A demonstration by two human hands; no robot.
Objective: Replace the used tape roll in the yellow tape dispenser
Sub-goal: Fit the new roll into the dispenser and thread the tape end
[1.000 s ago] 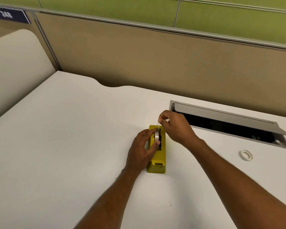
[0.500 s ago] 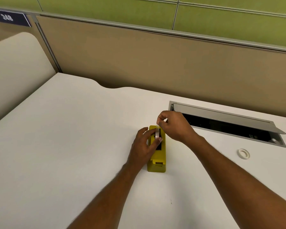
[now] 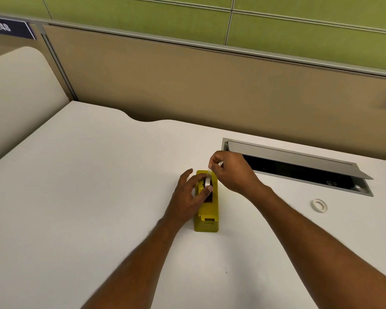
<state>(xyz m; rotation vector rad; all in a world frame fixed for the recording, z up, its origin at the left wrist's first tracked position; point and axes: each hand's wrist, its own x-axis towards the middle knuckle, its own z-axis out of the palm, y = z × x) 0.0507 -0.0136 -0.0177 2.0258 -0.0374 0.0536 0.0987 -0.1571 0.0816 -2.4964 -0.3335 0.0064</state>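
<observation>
The yellow tape dispenser (image 3: 207,214) lies on the white desk (image 3: 87,197), its cutter end toward me. A white tape roll (image 3: 208,181) sits upright in its slot. My left hand (image 3: 188,197) grips the dispenser's left side, with the thumb resting on the roll. My right hand (image 3: 231,171) hovers just above the far end, with thumb and forefinger pinching the loose end of the tape, a short strip rising from the roll. A thin, near-empty tape ring (image 3: 318,205) lies flat on the desk to the right, away from both hands.
An open cable tray (image 3: 299,166) with a raised grey lid is set into the desk behind my right hand. A tan partition (image 3: 210,85) closes off the back edge. A second desk surface (image 3: 13,90) lies at far left.
My right hand has risen slightly while still pinching the tape end. My left hand stays on the dispenser and roll. The camera has shifted a little.
</observation>
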